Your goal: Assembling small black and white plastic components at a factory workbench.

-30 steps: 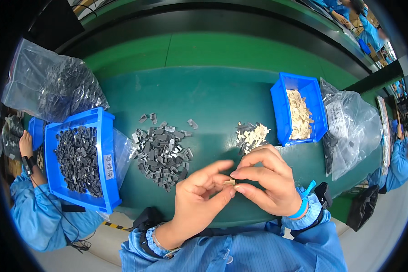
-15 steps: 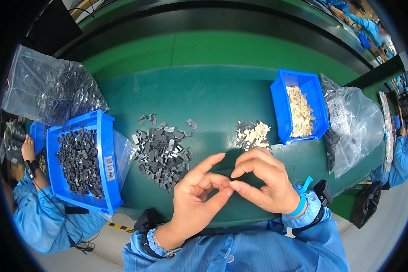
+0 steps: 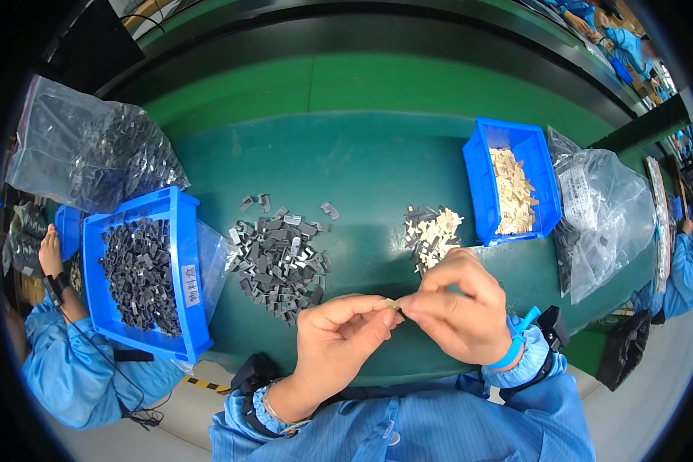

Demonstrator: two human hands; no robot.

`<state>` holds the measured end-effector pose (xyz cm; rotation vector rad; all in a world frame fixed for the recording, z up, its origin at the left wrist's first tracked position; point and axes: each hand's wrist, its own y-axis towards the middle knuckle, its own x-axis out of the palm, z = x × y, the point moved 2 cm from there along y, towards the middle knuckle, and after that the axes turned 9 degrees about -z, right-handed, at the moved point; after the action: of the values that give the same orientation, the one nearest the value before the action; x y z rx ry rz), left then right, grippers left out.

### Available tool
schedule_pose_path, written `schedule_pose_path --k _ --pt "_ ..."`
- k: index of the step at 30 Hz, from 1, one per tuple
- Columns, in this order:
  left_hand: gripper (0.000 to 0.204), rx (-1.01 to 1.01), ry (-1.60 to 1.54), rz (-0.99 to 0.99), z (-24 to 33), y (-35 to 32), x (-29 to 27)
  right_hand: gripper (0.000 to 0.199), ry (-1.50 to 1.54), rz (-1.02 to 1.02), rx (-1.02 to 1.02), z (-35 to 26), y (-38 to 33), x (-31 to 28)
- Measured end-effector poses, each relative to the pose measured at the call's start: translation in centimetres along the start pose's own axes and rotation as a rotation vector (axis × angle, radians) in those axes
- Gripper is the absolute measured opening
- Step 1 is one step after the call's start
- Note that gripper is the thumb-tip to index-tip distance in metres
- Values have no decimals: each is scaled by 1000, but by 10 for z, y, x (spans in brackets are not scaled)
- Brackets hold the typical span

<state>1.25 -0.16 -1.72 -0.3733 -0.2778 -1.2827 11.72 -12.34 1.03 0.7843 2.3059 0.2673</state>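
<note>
left hand (image 3: 335,339): fingertips pinched on small beige part (image 3: 393,305)
right hand (image 3: 458,314): pinches same part, above counter's (image 3: 362,162) near edge
grey pile (image 3: 279,258): just beyond left hand
beige pile (image 3: 433,232): just beyond right hand
open room: bare green centre between piles

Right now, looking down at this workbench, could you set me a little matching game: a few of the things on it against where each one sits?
Things:
1. loose dark grey pieces
2. loose pale pieces
3. small pale piece
4. left blue bin

Places:
A. pinched between the left hand and right hand
B. at the bench's left edge, filled with dark parts
C. heaped mid-bench, beside the left bin
D. beside the right blue bin

Pairs: 1-C, 2-D, 3-A, 4-B
</note>
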Motion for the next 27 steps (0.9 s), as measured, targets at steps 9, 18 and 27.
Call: schedule_pose_path --k 9,18,27 --pt "8 212 639 -134 17 2 2 23 -209 -114 -191 -3 7 -3" --pt "9 137 505 -139 13 0 2 13 -200 -108 -131 -2 6 4" --pt "11 32 79 -73 5 -3 -7 6 620 -117 394 6 0 -3"
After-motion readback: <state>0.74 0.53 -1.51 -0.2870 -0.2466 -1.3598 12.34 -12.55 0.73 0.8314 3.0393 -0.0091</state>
